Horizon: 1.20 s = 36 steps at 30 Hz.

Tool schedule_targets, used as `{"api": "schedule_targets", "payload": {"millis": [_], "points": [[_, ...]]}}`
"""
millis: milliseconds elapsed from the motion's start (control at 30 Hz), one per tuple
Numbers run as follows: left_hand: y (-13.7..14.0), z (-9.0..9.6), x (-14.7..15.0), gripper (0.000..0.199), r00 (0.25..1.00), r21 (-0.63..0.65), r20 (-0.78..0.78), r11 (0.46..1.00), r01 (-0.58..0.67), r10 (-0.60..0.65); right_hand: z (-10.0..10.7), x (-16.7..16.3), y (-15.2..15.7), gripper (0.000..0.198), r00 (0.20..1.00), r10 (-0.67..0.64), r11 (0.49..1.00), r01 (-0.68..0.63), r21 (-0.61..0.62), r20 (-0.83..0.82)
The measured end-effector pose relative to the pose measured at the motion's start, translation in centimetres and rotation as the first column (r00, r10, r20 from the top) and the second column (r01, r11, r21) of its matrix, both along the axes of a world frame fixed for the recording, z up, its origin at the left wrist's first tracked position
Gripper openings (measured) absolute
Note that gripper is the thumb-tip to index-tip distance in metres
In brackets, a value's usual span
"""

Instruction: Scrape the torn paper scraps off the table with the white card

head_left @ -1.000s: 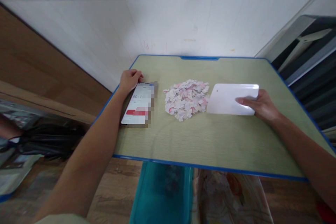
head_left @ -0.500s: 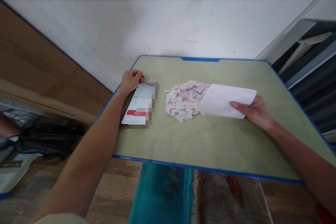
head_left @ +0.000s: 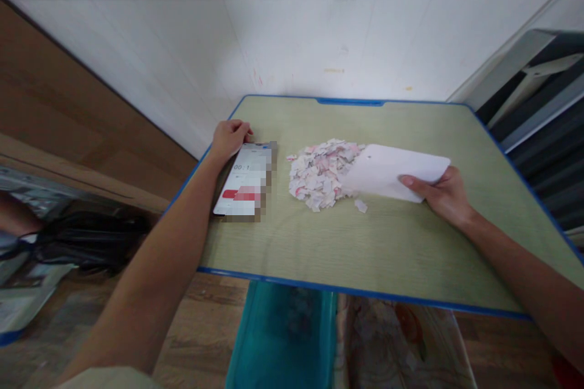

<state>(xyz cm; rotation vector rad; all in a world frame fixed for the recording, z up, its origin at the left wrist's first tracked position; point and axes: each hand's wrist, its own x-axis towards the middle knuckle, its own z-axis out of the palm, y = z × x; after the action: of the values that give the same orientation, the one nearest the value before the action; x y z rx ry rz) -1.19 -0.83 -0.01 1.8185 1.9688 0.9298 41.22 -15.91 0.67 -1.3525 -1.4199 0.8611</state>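
My right hand [head_left: 444,194] grips a stiff white card [head_left: 396,171] by its right end, thumb on top. The card's left edge reaches the right side of a heap of torn paper scraps [head_left: 322,173], white with pink bits. Just in front of the card lies a single loose scrap [head_left: 361,205]. My left hand [head_left: 232,138] rests at the table's left edge with its fingers curled in, and nothing shows in them. Beside it, close to the fingers, lies a phone [head_left: 241,182] with a timer on its screen, partly blurred out.
The pale table [head_left: 292,249] has a blue rim and stands against a white wall [head_left: 292,42]. Below its front edge are a teal bin [head_left: 278,340] and a box with paper scraps [head_left: 396,346]. Cardboard [head_left: 82,109] stands at left, a folded metal frame [head_left: 542,85] at right.
A loose scrap now shows in front of the card, apart from the heap. The card has tilted slightly in my right hand. My left hand stays beside the phone.
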Motion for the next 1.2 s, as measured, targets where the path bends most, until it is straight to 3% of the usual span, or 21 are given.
{"api": "schedule_targets", "payload": {"millis": [133, 233, 567, 867, 1067, 1200], "points": [[0.1, -0.1, 0.0, 0.022, 1.0, 0.006, 0.022, 1.0, 0.003, -0.003, -0.2, 0.1, 0.0, 0.022, 0.997, 0.062, 0.998, -0.061, -0.021, 0.039], [0.1, -0.2, -0.1, 0.021, 0.999, 0.013, 0.039, 1.0, 0.011, -0.012, -0.1, 0.0, 0.0, 0.019, 0.999, 0.02, 1.0, -0.021, 0.018, 0.048], [0.3, -0.4, -0.2, 0.021, 0.999, 0.011, 0.039, 1.0, 0.006, -0.007, 0.2, -0.1, -0.1, 0.016, 0.996, 0.054, 0.999, -0.054, 0.005, 0.065], [0.0, -0.2, 0.1, 0.021, 0.999, 0.012, 0.044, 1.0, 0.006, -0.007, 0.0, -0.1, -0.2, 0.021, 0.996, 0.084, 0.996, -0.085, -0.012, -0.012], [-0.1, 0.0, 0.3, 0.02, 0.999, 0.016, 0.041, 1.0, -0.001, 0.001, -0.5, 1.1, -0.3, 0.021, 0.975, -0.007, 1.0, 0.003, -0.018, -0.221], [0.1, -0.3, -0.1, 0.019, 0.998, 0.047, 0.061, 0.998, 0.03, -0.033, -0.5, 2.2, 0.0, 0.021, 0.97, 0.032, 0.995, -0.055, -0.087, -0.241]]}}
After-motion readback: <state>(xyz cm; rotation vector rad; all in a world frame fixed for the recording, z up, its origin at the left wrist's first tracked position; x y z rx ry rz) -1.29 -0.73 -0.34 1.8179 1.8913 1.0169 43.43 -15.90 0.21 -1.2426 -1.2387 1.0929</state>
